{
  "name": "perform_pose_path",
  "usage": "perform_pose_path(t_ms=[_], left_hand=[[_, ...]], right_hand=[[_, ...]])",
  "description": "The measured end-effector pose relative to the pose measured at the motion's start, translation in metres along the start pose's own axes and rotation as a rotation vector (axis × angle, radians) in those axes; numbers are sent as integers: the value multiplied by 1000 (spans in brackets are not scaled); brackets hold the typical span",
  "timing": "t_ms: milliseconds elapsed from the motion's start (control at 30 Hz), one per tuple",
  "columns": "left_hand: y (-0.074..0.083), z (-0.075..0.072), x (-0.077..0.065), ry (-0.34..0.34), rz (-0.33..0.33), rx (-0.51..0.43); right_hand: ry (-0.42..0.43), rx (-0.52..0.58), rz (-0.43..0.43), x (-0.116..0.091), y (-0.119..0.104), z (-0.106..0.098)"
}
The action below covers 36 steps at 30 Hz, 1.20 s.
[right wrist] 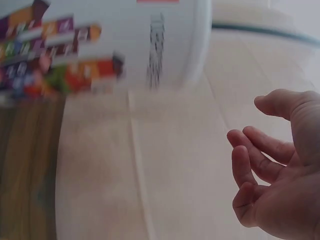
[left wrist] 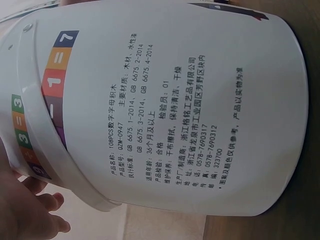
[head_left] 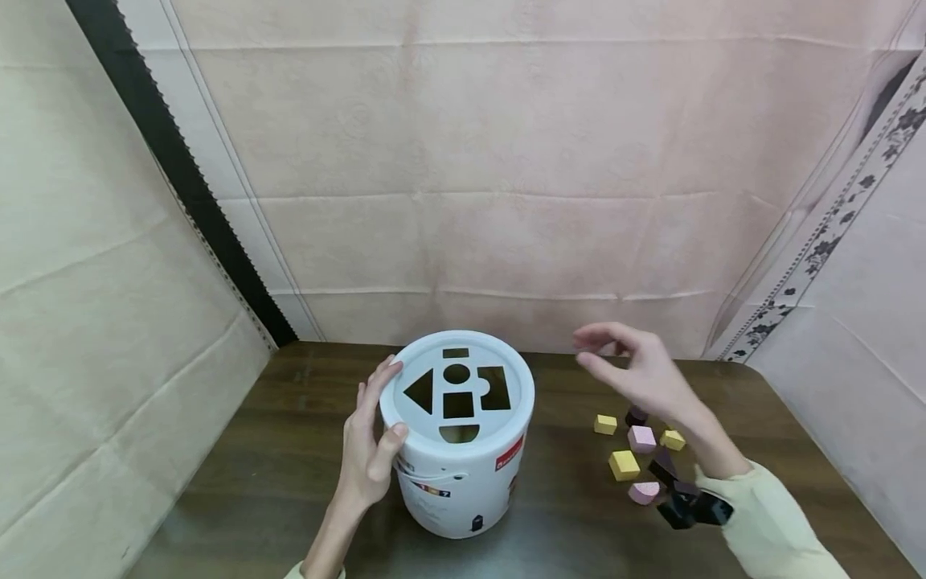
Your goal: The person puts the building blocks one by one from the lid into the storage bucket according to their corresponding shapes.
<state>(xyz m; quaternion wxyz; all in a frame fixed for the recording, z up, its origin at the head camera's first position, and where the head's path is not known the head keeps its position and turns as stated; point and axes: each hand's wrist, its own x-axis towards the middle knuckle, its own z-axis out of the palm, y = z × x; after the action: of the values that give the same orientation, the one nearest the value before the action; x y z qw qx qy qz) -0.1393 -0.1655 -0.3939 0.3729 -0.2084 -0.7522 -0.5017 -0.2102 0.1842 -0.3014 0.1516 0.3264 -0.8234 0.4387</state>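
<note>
A white bucket (head_left: pixel 463 503) with a light lid (head_left: pixel 419 434) stands upright on the table. The lid has several cut-out shapes, among them a triangle, a circle and a square. My left hand (head_left: pixel 367 450) holds the bucket's left side at the lid rim, thumb towards the front, fingers over the edge. In the left wrist view the bucket's printed wall (left wrist: pixel 175 125) fills most of the picture. My right hand (head_left: pixel 644 370) hangs in the air to the right of the bucket, fingers bent loosely, holding nothing. Below it lie several yellow (head_left: pixel 624 466), pink (head_left: pixel 641 439) and dark blocks (head_left: pixel 662 464).
The brown wooden table (head_left: pixel 275 474) runs back to a pale cloth wall (head_left: pixel 506 241). Further cloth sides stand left (head_left: pixel 108 362) and right (head_left: pixel 861 322). A black wrist camera (head_left: pixel 712 508) sits at my right sleeve, partly over the blocks.
</note>
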Motion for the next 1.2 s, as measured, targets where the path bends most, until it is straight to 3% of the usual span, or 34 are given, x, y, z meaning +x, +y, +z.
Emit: perform_pose_path(t_ms=[200, 467, 767, 1200], left_hand=[[1, 1, 2, 8, 16, -14], [1, 0, 2, 16, 24, -20], [0, 1, 3, 14, 27, -24], [2, 0, 2, 14, 23, -27]], right_hand=[[110, -68, 97, -40, 29, -41], [157, -83, 164, -83, 60, -62], [107, -75, 255, -133, 85, -63], [144, -30, 372, -197, 117, -44]])
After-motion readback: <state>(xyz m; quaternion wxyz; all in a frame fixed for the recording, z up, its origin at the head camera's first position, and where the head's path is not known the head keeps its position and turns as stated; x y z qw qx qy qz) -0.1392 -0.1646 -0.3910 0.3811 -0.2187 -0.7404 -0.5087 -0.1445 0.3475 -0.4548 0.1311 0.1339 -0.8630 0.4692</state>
